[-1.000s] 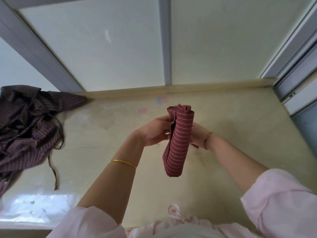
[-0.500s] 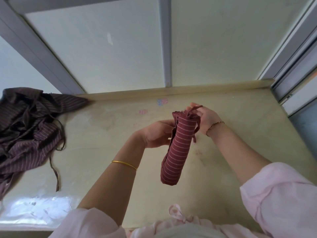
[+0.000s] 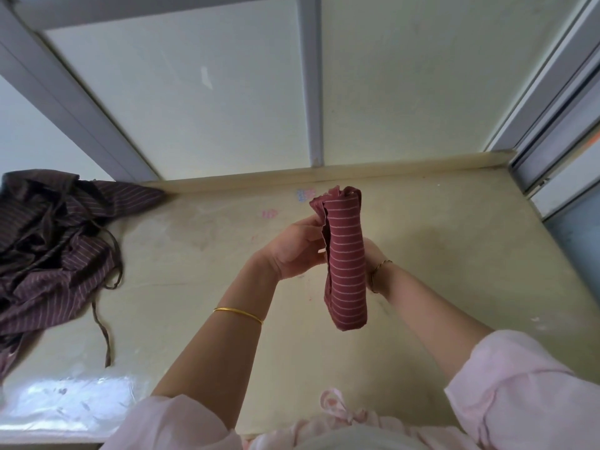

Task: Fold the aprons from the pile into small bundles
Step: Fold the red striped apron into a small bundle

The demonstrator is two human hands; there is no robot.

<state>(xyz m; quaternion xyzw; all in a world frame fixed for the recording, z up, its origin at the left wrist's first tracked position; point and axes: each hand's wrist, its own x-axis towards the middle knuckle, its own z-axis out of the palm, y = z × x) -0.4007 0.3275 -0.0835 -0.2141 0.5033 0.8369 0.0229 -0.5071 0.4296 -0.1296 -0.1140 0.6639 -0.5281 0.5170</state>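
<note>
Both left hand (image 3: pixel 292 251) and right hand (image 3: pixel 372 255) grip the apron (image 3: pixel 345 271).

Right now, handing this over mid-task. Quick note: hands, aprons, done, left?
Left hand: grips the red apron at its upper part, held above the table.
Right hand: behind the apron, fingers hidden; grip unclear.
Done: red apron folded into a narrow bundle, not yet set down.
Left: set it down, then fold the dark striped pile at the table's left end.
</note>
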